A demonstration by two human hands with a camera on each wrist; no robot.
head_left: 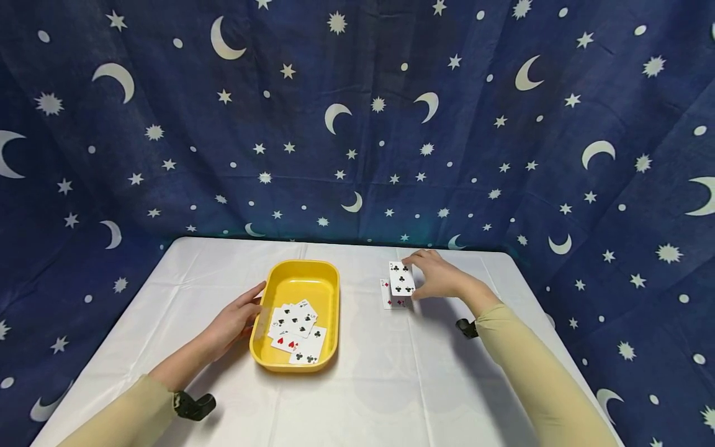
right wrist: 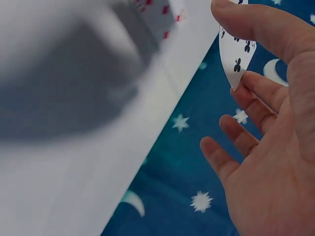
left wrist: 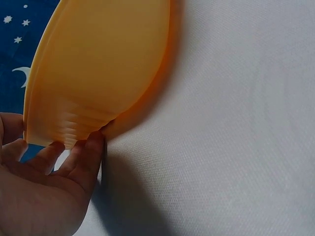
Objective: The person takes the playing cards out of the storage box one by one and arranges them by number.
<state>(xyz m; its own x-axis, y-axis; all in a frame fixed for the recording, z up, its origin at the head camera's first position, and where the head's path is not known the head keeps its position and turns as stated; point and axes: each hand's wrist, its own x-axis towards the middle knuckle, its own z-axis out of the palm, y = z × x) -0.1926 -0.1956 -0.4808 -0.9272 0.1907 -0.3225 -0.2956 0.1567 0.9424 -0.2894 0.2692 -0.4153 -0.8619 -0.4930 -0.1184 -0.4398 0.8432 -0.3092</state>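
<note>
My right hand (head_left: 441, 276) pinches a five of clubs playing card (head_left: 400, 279) between thumb and fingers, face showing. In the right wrist view the same card (right wrist: 237, 64) is seen bowed. A diamonds playing card (head_left: 385, 302) lies face up on the table, partly covered by the clubs card in the head view. To the left is a yellow tray (head_left: 334, 310) holding several face-up cards, among them a five of spades (head_left: 296, 320), a hearts card (head_left: 283, 343) and a clubs card (head_left: 313, 346). Fingertips of my left hand (head_left: 229, 328) rest against the tray's left side.
A white cloth (head_left: 368, 397) covers the table. Behind it and along both sides hangs a dark blue curtain (head_left: 380, 174) with moons and stars. Black wrist mounts (head_left: 192, 406) stick out beside both forearms.
</note>
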